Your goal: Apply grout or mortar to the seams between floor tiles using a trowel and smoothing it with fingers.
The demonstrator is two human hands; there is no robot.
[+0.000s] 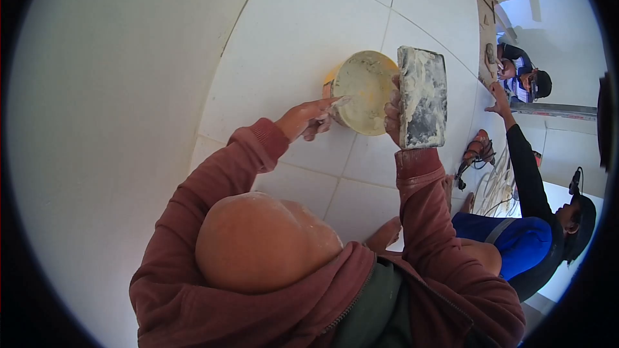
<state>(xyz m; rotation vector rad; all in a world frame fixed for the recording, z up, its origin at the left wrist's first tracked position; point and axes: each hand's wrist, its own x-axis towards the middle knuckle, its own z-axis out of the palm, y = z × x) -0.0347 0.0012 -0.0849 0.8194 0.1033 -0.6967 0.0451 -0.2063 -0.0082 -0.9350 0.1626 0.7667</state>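
Note:
A yellow bucket (327,87) stands on the white floor tiles in front of me, with pale, pasty compound (364,93) inside and smears on its inner wall. My right hand (392,115) grips a dark rectangular float (422,100) at the bucket's right rim. Cream-coloured compound is smeared over the float's visible face, and its handle is hidden. My left hand (309,119) is at the left rim, index finger stretched along the edge and the other fingers curled. A small pale piece shows at its fingertip, too small to name. Both hands are dusted with compound.
A plain wall (129,90) rises close on my left. To the right a co-worker in black sleeves and blue shorts (503,241) reaches forward; another person (522,74) is farther off. A red corded power tool (478,148) and loose cables (498,187) lie on the floor.

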